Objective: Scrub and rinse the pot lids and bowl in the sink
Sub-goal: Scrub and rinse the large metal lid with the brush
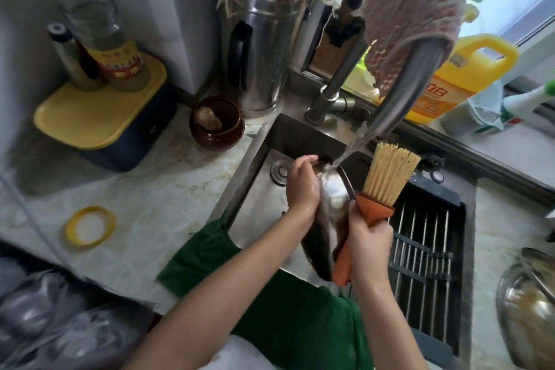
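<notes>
A steel pot lid (330, 204) stands on edge over the sink (258, 189), and water from the faucet (402, 90) runs onto its top rim. My left hand (300, 186) grips the lid's upper edge from the left. My right hand (371, 246) holds the orange handle of a bamboo-bristle brush (387, 177), bristles pointing up, just right of the lid; its fingers seem to touch the lid's rim too. Another steel lid (528, 303) lies on the counter at the far right. No bowl can be made out.
A black drain rack (426, 249) fills the sink's right half. A pink cloth (417, 9) hangs over the faucet. A brown jar (216, 123), steel kettle (261, 48), yellow detergent jug (459, 75), yellow ring (90, 225) and yellow-lidded box (99, 117) stand around the sink.
</notes>
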